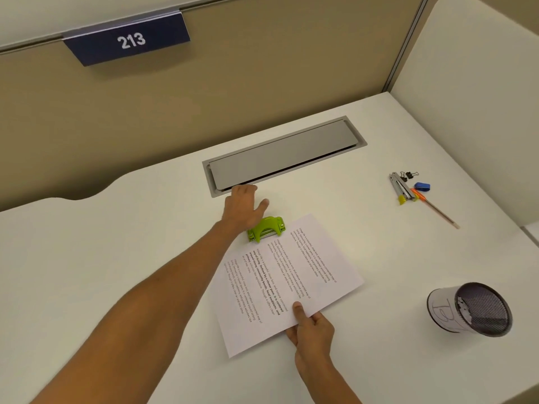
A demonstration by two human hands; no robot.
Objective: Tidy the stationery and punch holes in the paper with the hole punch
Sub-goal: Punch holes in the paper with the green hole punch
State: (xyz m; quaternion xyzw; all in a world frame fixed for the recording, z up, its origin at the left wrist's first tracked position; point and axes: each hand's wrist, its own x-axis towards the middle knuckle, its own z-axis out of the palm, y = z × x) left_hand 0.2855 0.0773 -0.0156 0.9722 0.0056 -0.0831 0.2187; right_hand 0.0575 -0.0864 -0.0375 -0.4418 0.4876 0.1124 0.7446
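One printed sheet of paper (287,284) is pinched at its near edge by the right hand (310,330), flat on the desk (116,272). The green hole punch (267,232) is found at the sheet's far edge, beneath the left hand (243,207), whose fingers are spread loosely above it.

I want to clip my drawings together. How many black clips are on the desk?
2, it seems: both black binder clips lie together at the far right, touching the top of the stapler. They are tiny, so another could hide there.
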